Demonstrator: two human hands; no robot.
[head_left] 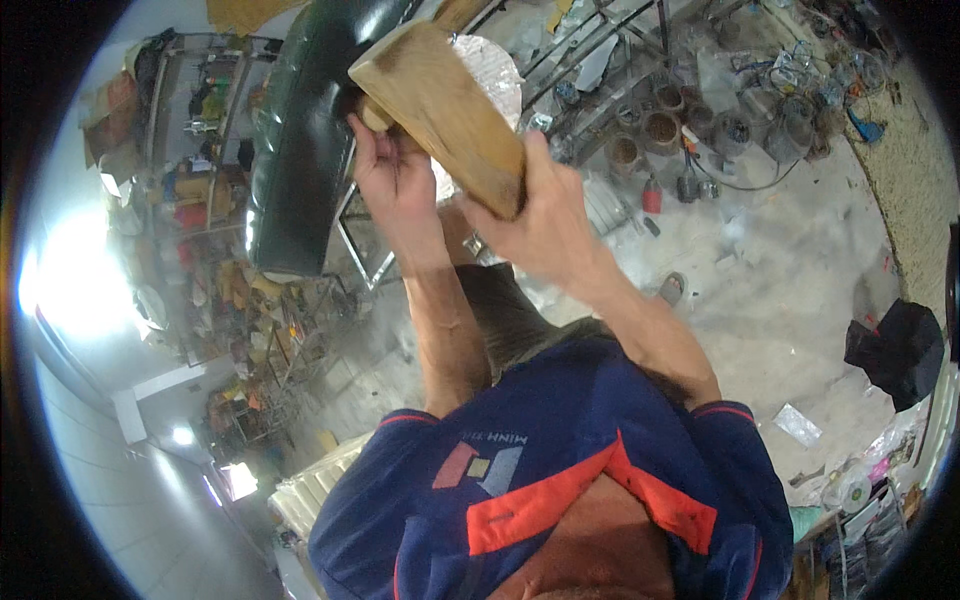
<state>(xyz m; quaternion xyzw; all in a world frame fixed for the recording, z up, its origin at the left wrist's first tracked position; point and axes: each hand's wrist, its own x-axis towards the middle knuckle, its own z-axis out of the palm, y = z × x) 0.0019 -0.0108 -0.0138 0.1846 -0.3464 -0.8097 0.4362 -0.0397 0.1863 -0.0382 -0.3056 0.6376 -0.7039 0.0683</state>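
A person looked down at their own two bare arms, which rose from the lower middle of the view out of a navy shirt (560, 450) with red trim. Both hands met high in the picture around a thick wooden block (440, 110), pale tan, wedge-like, tilted so that its long side ran from upper left to lower right. The right hand (545, 215) was closed around the block's lower end, fingers wrapped over the edge. The left hand (390, 170) was curled shut beneath the block's upper end, near a rounded wooden part that might have been a handle; the block hid most of those fingers, so exactly what they gripped was hard to make out.

Just left of the block stood a dark green padded cushion (300, 150), glossy and quilted, its top cut off by the rim. Behind the block, a crinkled silvery sheet (495, 75) showed only in part. Metal frame bars (600, 50) crossed the upper middle, with several round rusty tins (660, 125) on the dusty grey floor (780, 290) beside them. A crumpled black cloth (900, 350) lay at the right. The left side dissolved into glare and blurred clutter.
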